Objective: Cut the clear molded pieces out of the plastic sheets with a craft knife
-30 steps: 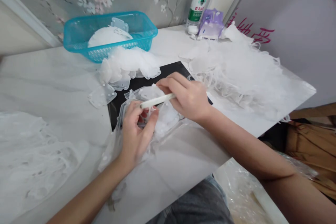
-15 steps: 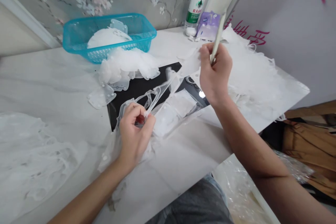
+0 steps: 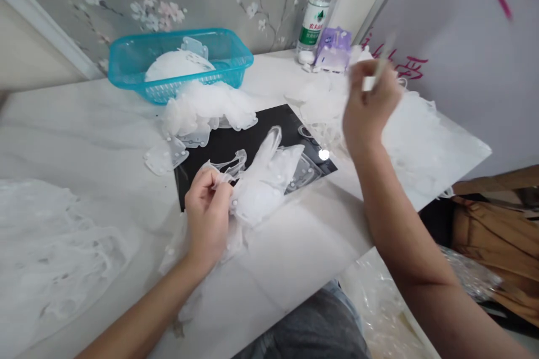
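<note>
A crumpled translucent plastic film lies on a black mat, its edge pinched in the left hand. It looks light, soft and limp, so a gathered fold offers the surest hold. Above the counter, the raised right hand grips a thin white stick, blurred by motion.

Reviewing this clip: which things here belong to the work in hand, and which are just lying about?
In hand: left hand pinching a translucent white piece; right hand, raised, gripping a thin white stick; black mat underneath.

Lying about: blue plastic basket; water bottle; purple packet; white heap.
</note>
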Demonstrator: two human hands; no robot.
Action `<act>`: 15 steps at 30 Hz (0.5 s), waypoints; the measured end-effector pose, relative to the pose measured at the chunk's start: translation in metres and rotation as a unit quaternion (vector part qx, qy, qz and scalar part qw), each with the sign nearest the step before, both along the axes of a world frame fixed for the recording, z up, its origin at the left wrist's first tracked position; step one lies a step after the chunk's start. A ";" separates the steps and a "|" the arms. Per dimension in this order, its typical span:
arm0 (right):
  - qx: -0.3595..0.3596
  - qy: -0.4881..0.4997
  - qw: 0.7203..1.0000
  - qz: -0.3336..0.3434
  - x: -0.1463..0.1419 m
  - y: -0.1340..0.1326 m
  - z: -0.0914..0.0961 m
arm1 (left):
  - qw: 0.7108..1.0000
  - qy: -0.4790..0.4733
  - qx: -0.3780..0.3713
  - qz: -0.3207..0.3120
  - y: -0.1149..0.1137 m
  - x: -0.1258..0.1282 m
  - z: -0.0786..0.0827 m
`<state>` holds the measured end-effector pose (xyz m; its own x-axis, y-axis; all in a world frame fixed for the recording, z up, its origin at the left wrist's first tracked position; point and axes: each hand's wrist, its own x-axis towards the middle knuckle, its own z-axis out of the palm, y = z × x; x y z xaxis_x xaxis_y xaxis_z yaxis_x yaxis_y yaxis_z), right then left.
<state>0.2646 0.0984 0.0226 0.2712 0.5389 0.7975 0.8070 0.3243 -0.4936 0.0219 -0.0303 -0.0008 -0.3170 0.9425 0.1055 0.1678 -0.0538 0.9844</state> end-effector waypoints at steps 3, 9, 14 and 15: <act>-0.150 -0.156 0.959 0.183 -0.027 -0.011 -0.005 | 0.999 -0.042 -0.023 0.017 0.002 0.002 0.001; -0.260 -0.172 0.834 0.455 -0.053 -0.035 0.003 | 0.996 -0.053 -0.066 0.025 0.005 0.006 0.001; -0.405 -0.194 0.743 0.496 -0.041 -0.040 0.017 | 0.991 -0.086 -0.062 0.076 0.008 0.003 -0.002; -0.420 -0.199 0.736 0.493 -0.038 -0.039 0.019 | 0.989 -0.100 -0.059 0.088 0.008 0.003 -0.003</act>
<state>0.2270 0.0598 0.0412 -0.7470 0.6646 -0.0180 0.5184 0.5653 -0.6417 0.0245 -0.0219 -0.0036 -0.4806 0.8729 -0.0838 -0.0339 0.0770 0.9965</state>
